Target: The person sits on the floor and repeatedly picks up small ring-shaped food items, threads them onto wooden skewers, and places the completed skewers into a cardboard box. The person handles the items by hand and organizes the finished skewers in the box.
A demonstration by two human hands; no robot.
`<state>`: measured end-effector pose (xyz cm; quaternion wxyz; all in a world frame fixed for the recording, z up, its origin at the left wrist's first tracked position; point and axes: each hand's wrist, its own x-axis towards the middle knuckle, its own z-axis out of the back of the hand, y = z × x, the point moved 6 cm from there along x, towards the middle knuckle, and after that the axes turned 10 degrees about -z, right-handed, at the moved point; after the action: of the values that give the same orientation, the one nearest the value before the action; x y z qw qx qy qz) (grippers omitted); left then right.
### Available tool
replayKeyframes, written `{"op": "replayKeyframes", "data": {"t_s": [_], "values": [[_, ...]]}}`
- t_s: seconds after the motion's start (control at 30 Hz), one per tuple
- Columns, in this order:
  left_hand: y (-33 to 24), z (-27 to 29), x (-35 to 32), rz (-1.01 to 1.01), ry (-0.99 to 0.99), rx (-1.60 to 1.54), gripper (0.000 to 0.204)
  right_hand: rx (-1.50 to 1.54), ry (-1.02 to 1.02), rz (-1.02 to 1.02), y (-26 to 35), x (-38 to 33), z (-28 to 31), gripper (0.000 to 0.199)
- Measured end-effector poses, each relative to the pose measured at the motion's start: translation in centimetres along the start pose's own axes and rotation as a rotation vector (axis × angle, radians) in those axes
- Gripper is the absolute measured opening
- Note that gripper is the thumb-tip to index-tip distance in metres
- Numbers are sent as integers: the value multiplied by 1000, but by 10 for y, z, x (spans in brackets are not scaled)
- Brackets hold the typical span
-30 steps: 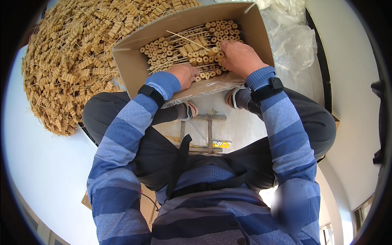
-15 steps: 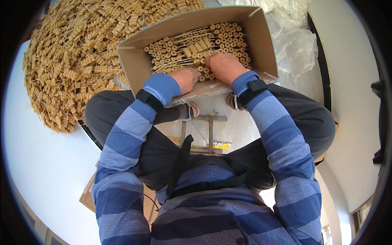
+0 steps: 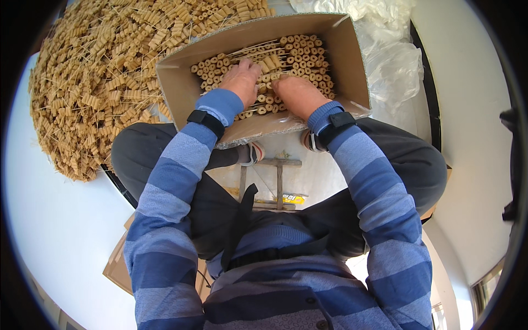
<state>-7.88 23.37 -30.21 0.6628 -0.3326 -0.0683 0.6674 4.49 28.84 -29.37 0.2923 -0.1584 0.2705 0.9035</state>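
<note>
Both hands reach into a brown cardboard box (image 3: 341, 60) packed with skewered tan rolls (image 3: 305, 55), short hollow tubes on thin sticks. Many rolls stand with their round ends up, in a left and a right group; others lie sideways in the middle. My left hand (image 3: 240, 82) lies over the middle-left rolls, its fingers stretched forward and touching them. Beside it, my right hand (image 3: 300, 94) is curled down against the rolls near the box's front. Its fingertips are mostly hidden, and what they grip cannot be made out.
A big heap of skewered rolls (image 3: 104, 82) spreads at the left, against the box. Crumpled clear plastic (image 3: 390, 60) lies to the right. Below the box are my shoes and a small wooden frame (image 3: 279, 184) with a yellow packet (image 3: 294, 198) beside it.
My left hand has moved from the box's front edge forward, onto the middle of the rolls, and its fingers have stretched out. The right hand has barely moved.
</note>
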Motion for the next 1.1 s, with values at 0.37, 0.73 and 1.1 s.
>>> {"op": "replayKeyframes", "data": {"t_s": [0.37,0.73,1.1], "values": [[43,-18,32,277,93,-124,64,-36,86,-55,-10,3,-8,16],[24,-24,27,-71,176,12,42,53,47,-229,-40,4,30,21],[30,29,37,-8,355,-53,42,-11,97,-221,-24,10,9,53]]}}
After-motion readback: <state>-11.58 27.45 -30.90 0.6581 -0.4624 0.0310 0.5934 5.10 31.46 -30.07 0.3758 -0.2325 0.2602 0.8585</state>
